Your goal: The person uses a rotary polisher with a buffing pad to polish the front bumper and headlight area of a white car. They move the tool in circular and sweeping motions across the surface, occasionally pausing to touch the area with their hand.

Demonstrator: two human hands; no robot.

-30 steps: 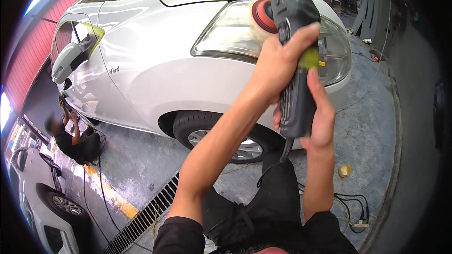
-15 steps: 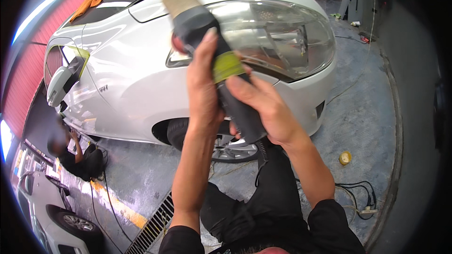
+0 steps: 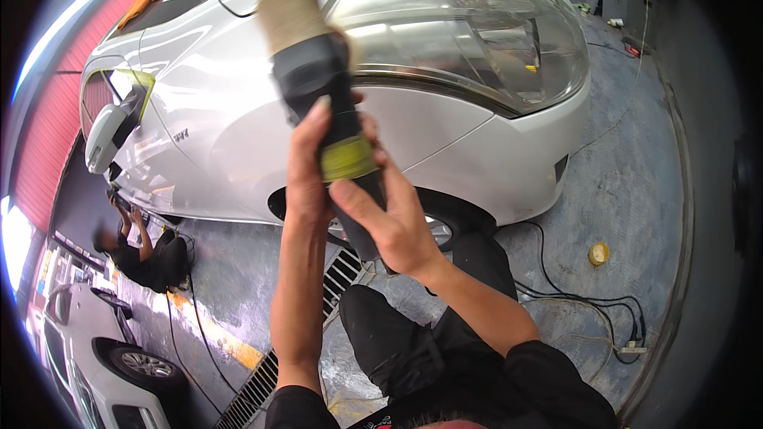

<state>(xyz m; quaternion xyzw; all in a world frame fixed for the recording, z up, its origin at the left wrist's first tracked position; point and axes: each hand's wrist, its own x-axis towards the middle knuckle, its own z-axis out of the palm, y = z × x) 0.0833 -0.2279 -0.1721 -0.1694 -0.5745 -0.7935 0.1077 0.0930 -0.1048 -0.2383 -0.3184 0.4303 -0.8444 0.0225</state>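
Both my hands grip a black handheld polisher [image 3: 314, 71] with a yellow-green band and a round tan pad [image 3: 290, 16], blurred by motion. My left hand [image 3: 306, 155] wraps round its body just behind the head, thumb on top. Further back, my right hand [image 3: 393, 218] closes round the handle behind the band. Beyond the tool stands a white car [image 3: 214, 127], with its large clear headlight [image 3: 477, 40] to the right of the pad. The pad hangs in front of the front fender and bonnet edge; whether it touches the paint I cannot tell.
A person in black [image 3: 155, 262] crouches by the car's side at left, near a second white car [image 3: 95, 342]. Black cables [image 3: 572, 298] lie on the floor at right, beside a small yellow tin [image 3: 598, 253]. A drain grate [image 3: 338, 278] crosses the floor. An orange cloth [image 3: 147, 0] rests on the car.
The polisher and both hands have moved left and a little down in the picture. More of the headlight shows, and the car looks bigger. The crouching person's arms have shifted.
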